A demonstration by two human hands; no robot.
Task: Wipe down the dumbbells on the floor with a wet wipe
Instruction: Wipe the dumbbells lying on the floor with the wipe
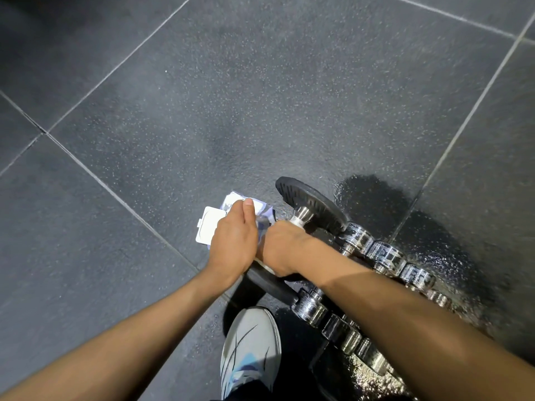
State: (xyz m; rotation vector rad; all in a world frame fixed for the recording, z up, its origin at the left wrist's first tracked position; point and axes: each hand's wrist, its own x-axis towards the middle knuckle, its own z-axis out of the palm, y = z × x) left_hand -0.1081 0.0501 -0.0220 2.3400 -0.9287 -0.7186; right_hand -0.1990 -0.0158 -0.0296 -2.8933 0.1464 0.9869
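A wet wipe pack [264, 217] with its white lid [208, 227] flipped open lies on the dark floor. My left hand [233, 241] grips the pack from above, thumb across its top. My right hand [282, 247] is right beside it, its fingers curled down at the pack's opening; a pale strip of wet wipe [265, 267] shows under that hand. Just right of the pack lies a dumbbell with black plates [314, 202] and a chrome collar [301, 217]; my right hand hides its handle. Several small chrome dumbbells [385, 256] sit in rows further right.
My grey and white shoe [250, 351] stands at the bottom centre, next to the nearer row of chrome dumbbells [309, 308]. The floor around the dumbbells [373, 198] looks wet and shiny. Dark rubber tiles [202, 96] with pale seams stretch to the left and ahead.
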